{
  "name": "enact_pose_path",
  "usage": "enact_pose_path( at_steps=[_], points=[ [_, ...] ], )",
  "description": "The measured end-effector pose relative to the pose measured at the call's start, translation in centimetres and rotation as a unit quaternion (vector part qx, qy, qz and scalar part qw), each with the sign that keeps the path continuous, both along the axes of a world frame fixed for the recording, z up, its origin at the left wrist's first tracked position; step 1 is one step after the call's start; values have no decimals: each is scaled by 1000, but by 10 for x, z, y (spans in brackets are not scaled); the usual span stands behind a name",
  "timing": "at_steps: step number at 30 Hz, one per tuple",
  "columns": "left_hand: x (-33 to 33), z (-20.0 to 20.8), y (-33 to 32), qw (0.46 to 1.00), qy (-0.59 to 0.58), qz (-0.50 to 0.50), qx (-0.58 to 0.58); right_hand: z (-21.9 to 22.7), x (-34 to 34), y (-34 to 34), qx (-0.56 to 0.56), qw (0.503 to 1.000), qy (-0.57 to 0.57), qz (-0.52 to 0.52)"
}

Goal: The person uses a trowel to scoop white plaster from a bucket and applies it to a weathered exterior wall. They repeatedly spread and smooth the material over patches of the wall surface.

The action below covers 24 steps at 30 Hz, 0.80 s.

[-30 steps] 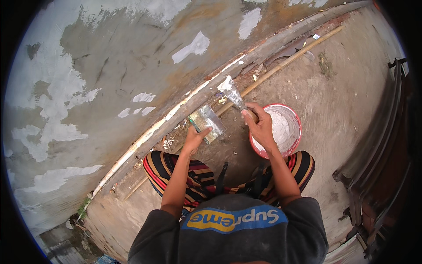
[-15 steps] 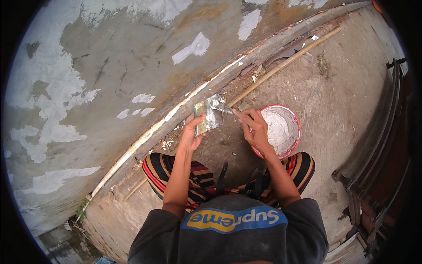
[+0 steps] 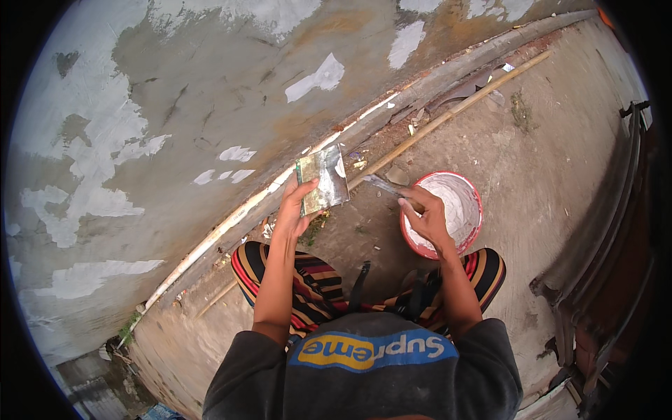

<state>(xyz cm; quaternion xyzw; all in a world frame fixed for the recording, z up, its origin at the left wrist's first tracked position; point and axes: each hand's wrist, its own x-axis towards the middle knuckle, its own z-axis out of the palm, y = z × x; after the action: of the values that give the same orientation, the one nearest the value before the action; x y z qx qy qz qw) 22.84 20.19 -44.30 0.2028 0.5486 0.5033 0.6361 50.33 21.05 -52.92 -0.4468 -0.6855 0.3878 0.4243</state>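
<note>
Drawn away from the flat plate since half a second ago, the narrow putty knife [image 3: 381, 185] now points its blade across a gap just left of the red-rimmed bucket [image 3: 481, 210], while the plate [image 3: 308, 199] itself sits a little farther left of it. Seen from the head camera, a person seated on the bare ground [image 3: 539, 182] works with both hands beside the bucket, which holds thick white paste [image 3: 458, 199]. The left hand [image 3: 288, 213], well left of the bucket, has its fingers clamped on the plate's near-left part, thumb across the smeared face. The right hand [image 3: 427, 213], over the bucket's left rim in this view, has its fingers closed around the knife's handle; whether the hand touches the rim cannot be told. Beyond the bucket a bamboo pole [image 3: 455, 110] runs slantwise over the ground, and farther off, up and to the left, stands a grey wall [image 3: 231, 84] patched in white. Paste on the plate could slide onto the dirt left of the bucket if the left wrist tips too far, and a loose thumb might let the plate itself slip. Grit could spoil the paste should the blade brush the ground, and a careless swing of the right forearm might knock the bucket.
</note>
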Motion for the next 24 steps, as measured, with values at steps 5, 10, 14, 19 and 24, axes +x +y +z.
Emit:
enact_pose_path(
  at_steps=[5, 10, 14, 19, 24],
  points=[
    [5, -12, -1, 995, 49, -81, 13, 26, -3, 7, -342, 897, 232, 158],
    [4, -6, 0, 996, 34, -81, 26, 0, 0, 0, -417, 865, 173, 220],
    [-9, 8, 2, 965, 178, -189, 35, -10, 21, 2, -374, 914, 65, 145],
    [-25, -5, 17, 862, 232, -448, -49, 31, 43, 32, -236, 947, -158, 150],
    [-23, -28, 31, 797, 233, -550, -92, 21, 37, 29, -205, 935, -194, 214]
  ],
)
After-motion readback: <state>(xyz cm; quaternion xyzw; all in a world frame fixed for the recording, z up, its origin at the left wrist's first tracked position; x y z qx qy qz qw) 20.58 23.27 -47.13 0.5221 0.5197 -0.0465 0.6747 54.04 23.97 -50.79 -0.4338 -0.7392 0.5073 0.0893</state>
